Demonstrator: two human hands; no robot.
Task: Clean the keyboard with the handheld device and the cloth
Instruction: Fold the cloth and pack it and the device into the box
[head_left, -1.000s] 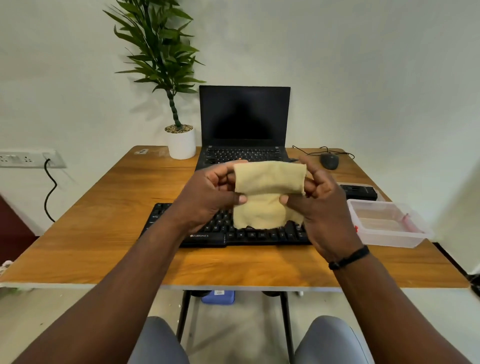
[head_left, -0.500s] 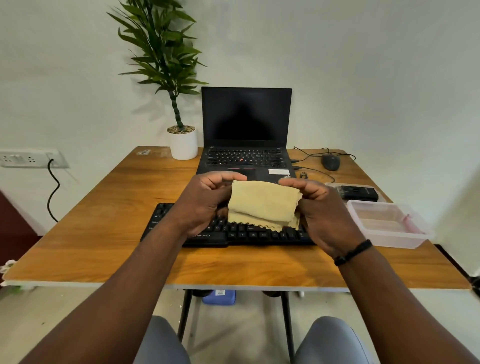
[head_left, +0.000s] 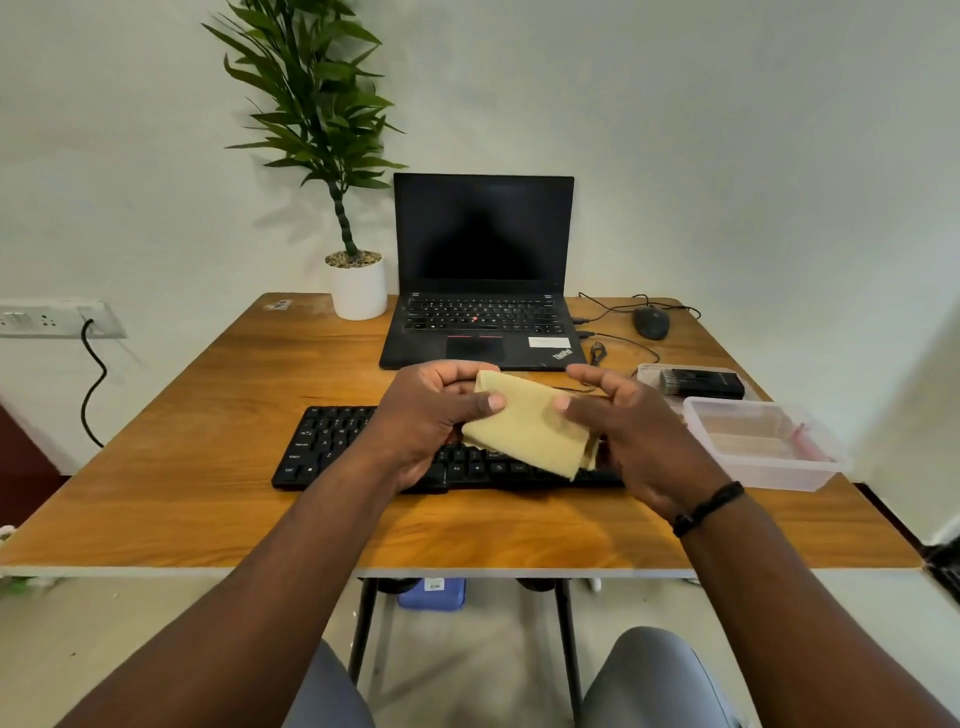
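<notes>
Both hands hold the yellow cloth (head_left: 524, 428) in the air above the black keyboard (head_left: 332, 447). The left hand (head_left: 431, 415) grips the cloth's left edge: its thumb lies across the top face of the fabric and its curled fingers wrap over the far upper corner. The right hand (head_left: 631, 431) takes the opposite side, thumb pressed on the upper right part of the cloth and fingers curled behind it, so the folded fabric spans the gap between the two grips. The lower corner of the cloth hangs below and between both hands, over the bottom row of keys; whether it touches them cannot be told.

The keyboard lies flat on the wooden table (head_left: 218, 395), directly beneath the hands and reaching out past the left hand. Beyond the hands stands an open laptop (head_left: 483, 280). To the right of the right hand sits a clear plastic container (head_left: 763, 444), and just behind that a black handheld device (head_left: 701, 383) lies on a lid or tray. A wristband (head_left: 709, 506) circles the right wrist.
</notes>
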